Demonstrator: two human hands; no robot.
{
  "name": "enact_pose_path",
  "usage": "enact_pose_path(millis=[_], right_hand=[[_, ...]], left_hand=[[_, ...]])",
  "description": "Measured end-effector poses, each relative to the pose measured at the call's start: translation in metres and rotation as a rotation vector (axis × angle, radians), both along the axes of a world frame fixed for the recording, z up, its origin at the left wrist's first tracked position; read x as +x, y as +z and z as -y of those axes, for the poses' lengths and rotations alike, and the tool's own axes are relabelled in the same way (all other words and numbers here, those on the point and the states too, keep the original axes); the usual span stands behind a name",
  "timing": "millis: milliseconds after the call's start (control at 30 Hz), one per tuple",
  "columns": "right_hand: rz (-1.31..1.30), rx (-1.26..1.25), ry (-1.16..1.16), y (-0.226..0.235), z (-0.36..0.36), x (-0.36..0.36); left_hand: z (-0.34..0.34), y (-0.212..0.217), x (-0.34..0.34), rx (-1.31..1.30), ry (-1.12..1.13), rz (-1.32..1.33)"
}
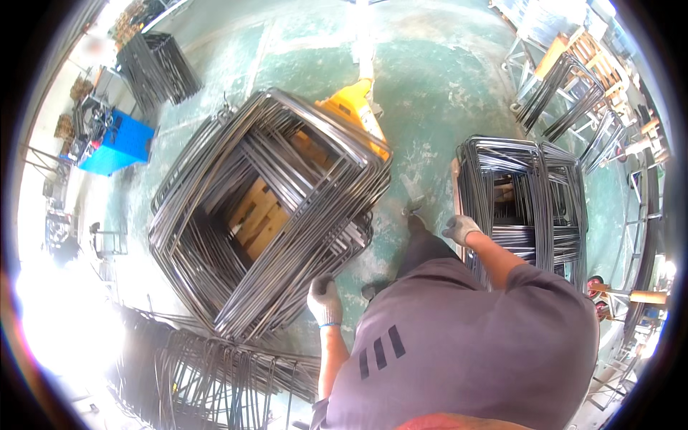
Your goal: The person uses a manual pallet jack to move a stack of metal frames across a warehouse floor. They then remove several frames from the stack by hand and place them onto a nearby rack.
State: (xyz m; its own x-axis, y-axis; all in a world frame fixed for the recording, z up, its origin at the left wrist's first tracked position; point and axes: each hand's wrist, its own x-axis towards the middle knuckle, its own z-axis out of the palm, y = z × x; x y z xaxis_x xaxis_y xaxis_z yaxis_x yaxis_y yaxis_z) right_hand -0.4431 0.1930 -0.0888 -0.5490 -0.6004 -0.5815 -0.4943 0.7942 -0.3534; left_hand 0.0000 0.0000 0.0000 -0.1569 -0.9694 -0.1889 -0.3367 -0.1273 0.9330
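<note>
Both my hands wear pale work gloves. My left hand (325,299) is beside the near right corner of a large stack of bent metal tube frames (287,269). Its dark fingertips point at the tubes; their grip, and whether they touch the metal, cannot be made out. My right hand (460,229) hangs by the left side of a second stack of metal frames (536,193), with its fingers curled in and nothing visible in them. The large stack rests on a wooden pallet (259,218), seen through the frames' middle.
A yellow pallet jack (351,107) stands at the large stack's far side. More bent frames (208,369) lie at the near left, and others (158,68) stand far left near a blue bin (118,147). Racked frames (566,97) stand far right. Green floor (423,129) runs between the stacks.
</note>
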Motion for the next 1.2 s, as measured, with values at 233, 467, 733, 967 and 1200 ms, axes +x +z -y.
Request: enact_pose_path(millis=[233, 467, 733, 967, 1200], right_hand=[[0.023, -0.239, 0.057, 0.069, 0.05, -0.203], [-0.132, -0.378, -0.172, 0.1, 0.068, -0.442], [0.033, -0.346, -0.253, 0.113, 0.102, -0.513], [-0.065, -0.487, -0.07, 0.16, 0.231, -0.607], [-0.179, -0.587, -0.049, 0.217, 0.347, -0.714]], left_hand=[[0.022, 0.015, -0.179, -0.038, -0.049, 0.207], [0.085, 0.045, -0.412, -0.163, -0.2, 0.245], [0.124, 0.031, -0.519, -0.095, -0.251, 0.29], [0.209, 0.029, -0.636, -0.055, -0.242, 0.089], [0.337, 0.101, -0.746, -0.166, -0.134, -0.026]])
